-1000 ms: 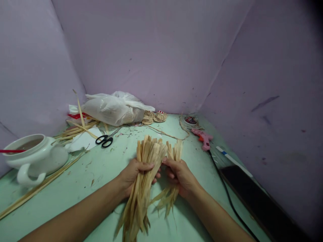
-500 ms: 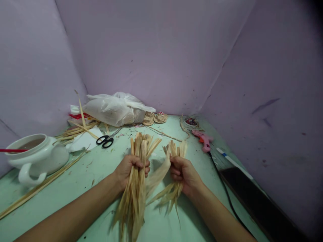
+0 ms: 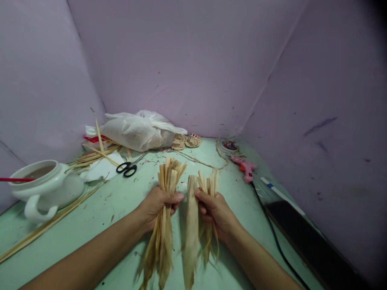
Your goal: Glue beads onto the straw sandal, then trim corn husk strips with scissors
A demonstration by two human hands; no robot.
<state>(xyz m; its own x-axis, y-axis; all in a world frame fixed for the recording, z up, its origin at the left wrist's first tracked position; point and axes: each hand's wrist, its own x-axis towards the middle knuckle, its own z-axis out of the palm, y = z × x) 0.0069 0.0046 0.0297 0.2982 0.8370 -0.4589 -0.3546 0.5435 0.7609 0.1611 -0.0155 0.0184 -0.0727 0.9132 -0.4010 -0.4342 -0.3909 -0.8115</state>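
My left hand (image 3: 161, 203) is closed around a thick bundle of dried corn husks (image 3: 165, 237), held upright with frayed ends hanging down. My right hand (image 3: 216, 209) grips a thinner bunch of husks (image 3: 208, 241). Between its thumb and fingers it also pinches one wide, flat husk strip (image 3: 191, 233), which hangs in the gap between the two bundles. The strip stands apart from the left bundle.
On the left are a white pot (image 3: 48, 189) with liquid, black-handled scissors (image 3: 128, 167) and long husk strips (image 3: 60, 215). A plastic bag (image 3: 136, 131) lies at the back wall. At right are a pink glue gun (image 3: 245, 167), its cord and a dark slab (image 3: 308, 237).
The wide strip, slanting between both bundles before, now hangs upright from my right hand, separate from the left bundle. My left thumb has stretched out across its bundle.
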